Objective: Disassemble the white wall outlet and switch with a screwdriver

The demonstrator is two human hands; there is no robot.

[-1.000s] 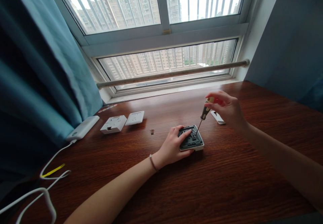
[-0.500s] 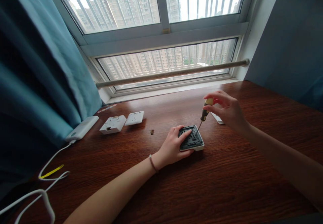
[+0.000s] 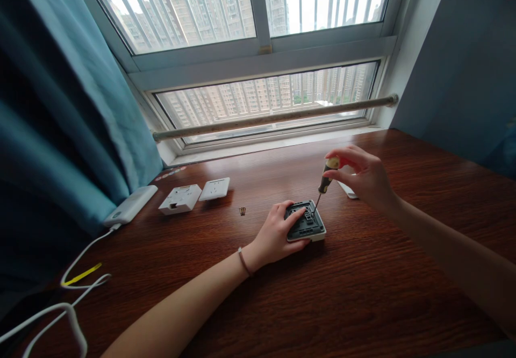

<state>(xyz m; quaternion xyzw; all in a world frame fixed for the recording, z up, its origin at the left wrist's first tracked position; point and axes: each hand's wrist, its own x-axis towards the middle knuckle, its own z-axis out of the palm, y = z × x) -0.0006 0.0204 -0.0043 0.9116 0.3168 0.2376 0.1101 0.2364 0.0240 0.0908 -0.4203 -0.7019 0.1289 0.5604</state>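
Note:
A square socket panel with its dark inner side up lies in a white frame on the table. My left hand grips it from the left, thumb below and fingers across the top. Tilted over it is a screwdriver with a dark and yellow handle, its tip down in the panel near the right side. The fingers of my right hand pinch the handle near its top end. Whether a screw sits under the tip is too small to tell.
Several brass-coloured screws lie left of the panel. Farther left are a white socket cover, a white box and a white power bank with a cable. A white piece lies behind my right hand.
The screwdriver's handle has shifted very slightly to the left with my right hand's fingers. My left hand and the panel have stayed in place.

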